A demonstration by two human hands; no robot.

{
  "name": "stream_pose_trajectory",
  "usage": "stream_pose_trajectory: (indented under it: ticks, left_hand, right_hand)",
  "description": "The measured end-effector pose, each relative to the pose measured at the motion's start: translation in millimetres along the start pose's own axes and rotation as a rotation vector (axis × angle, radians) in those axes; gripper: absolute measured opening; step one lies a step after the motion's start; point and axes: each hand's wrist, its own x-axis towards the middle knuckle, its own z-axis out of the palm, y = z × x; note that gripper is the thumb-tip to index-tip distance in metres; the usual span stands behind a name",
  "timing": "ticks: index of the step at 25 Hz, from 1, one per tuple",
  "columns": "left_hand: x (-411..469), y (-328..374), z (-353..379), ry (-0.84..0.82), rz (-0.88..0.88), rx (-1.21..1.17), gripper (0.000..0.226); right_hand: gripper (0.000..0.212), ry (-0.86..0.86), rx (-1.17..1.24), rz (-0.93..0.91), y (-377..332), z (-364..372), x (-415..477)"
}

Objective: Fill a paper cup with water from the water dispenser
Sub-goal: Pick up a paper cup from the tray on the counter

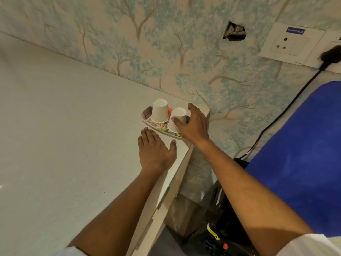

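The right hand (193, 126) closes its grip around the nearer upturned white paper cup (176, 120), thumb on the near wall, fingers curled behind; it stands on a small floral oval tray (147, 119). Just left of the grip stands a second inverted white paper cup (159, 111). The left hand (155, 152) lies flat and empty on the pale speckled surface (64, 135), below the grip. Squeezing may crush the thin cup, or lifting may topple its neighbour. A blue label on the white wall socket (291, 43) is unreadable.

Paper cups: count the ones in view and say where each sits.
2. Both stand upside down on the patterned tray: the left cup stands free, the right cup is touched by the right hand. None visibly hidden.
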Motion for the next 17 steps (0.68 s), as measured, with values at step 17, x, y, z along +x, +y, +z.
stream_pose_trajectory:
  ticks: [17]
  left_hand:
    - [4.1,-2.2,4.7,0.009,0.003,0.011,0.104]
  right_hand:
    - [0.050,0.150,0.206,-0.034,-13.0,-6.3,4.1]
